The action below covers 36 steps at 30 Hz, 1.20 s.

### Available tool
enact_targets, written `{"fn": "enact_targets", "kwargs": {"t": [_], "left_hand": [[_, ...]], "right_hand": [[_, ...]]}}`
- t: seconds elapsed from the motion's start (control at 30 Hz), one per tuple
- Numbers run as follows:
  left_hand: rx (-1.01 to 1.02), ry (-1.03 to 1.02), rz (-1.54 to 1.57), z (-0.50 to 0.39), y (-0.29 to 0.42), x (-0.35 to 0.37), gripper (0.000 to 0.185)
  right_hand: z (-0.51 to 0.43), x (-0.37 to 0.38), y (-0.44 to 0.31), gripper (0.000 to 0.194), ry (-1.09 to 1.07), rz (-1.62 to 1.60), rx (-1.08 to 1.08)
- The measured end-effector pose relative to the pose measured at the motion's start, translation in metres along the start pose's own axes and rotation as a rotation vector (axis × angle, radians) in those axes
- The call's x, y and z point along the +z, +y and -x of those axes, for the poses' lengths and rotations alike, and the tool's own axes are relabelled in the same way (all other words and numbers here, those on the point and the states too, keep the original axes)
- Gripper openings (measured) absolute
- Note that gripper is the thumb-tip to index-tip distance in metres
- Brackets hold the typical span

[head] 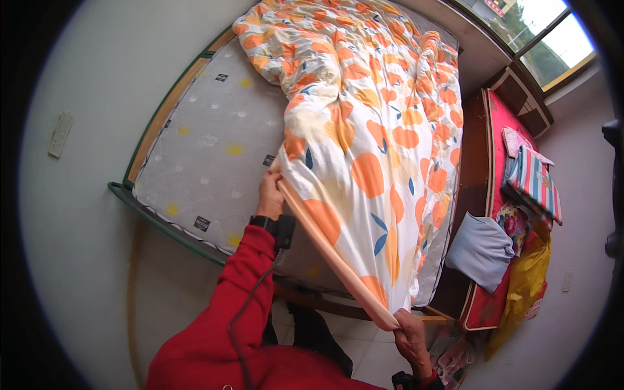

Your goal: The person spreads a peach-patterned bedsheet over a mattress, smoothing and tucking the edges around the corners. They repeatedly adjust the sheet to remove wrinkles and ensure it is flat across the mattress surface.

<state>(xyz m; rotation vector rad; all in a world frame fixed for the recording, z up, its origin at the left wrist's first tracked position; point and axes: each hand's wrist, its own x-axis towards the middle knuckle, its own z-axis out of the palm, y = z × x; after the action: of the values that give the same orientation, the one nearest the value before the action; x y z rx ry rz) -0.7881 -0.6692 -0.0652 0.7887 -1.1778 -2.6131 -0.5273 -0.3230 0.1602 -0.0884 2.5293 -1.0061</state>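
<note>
A white duvet with orange fruit print [370,175] spreads over the right and far part of a bed. My left hand [271,194] grips its near left corner above the grey mattress [204,131]. At the bottom right, my right hand [410,336] is closed on the other end of the same edge, off the foot of the bed. Between both hands the peach-coloured hem is stretched in a slanting line. The mattress lies bare on the left side.
A green metal bed rail [165,239] bounds the left foot end. At the right stands a second bed with a red mattress [499,117], bearing folded striped bedding [534,180], a light blue pillow [480,251] and a yellow plastic bag [524,282]. A window [546,53] is above.
</note>
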Motion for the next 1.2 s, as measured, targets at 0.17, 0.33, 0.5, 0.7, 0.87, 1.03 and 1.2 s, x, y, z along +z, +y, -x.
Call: {"fn": "enact_targets", "kwargs": {"t": [0.17,0.33,0.5,0.7,0.87,1.03,1.2], "left_hand": [[0.356,-0.033,-0.167,0.125,0.099,-0.049,0.021],[0.708,-0.682,-1.174,0.228,0.09,-0.031,0.016],[0.828,-0.86,-1.242,0.223,0.061,-0.016,0.024],[0.331,-1.032,-0.839,0.164,0.093,-0.072,0.021],[-0.809,-0.501,-0.238,0.066,0.087,-0.134,0.033],[-0.689,-0.513,0.188,0.013,0.047,-0.12,0.046],[0.002,-0.454,-0.372,-0.012,0.048,-0.089,0.056]], "right_hand": [[-0.029,0.044,0.061,0.021,-0.127,0.017,-0.026],[-0.102,0.054,0.016,0.049,-0.05,-0.204,-0.239],[-0.192,0.109,-0.058,0.058,-0.352,-0.707,0.071],[-0.217,0.154,-0.109,0.019,-0.057,-0.618,0.061],[-0.207,0.143,-0.185,0.025,0.118,-0.967,0.144],[-0.208,0.129,-0.251,0.025,0.29,-1.009,0.276],[-0.204,0.128,-0.26,0.033,0.253,-1.052,0.273]]}}
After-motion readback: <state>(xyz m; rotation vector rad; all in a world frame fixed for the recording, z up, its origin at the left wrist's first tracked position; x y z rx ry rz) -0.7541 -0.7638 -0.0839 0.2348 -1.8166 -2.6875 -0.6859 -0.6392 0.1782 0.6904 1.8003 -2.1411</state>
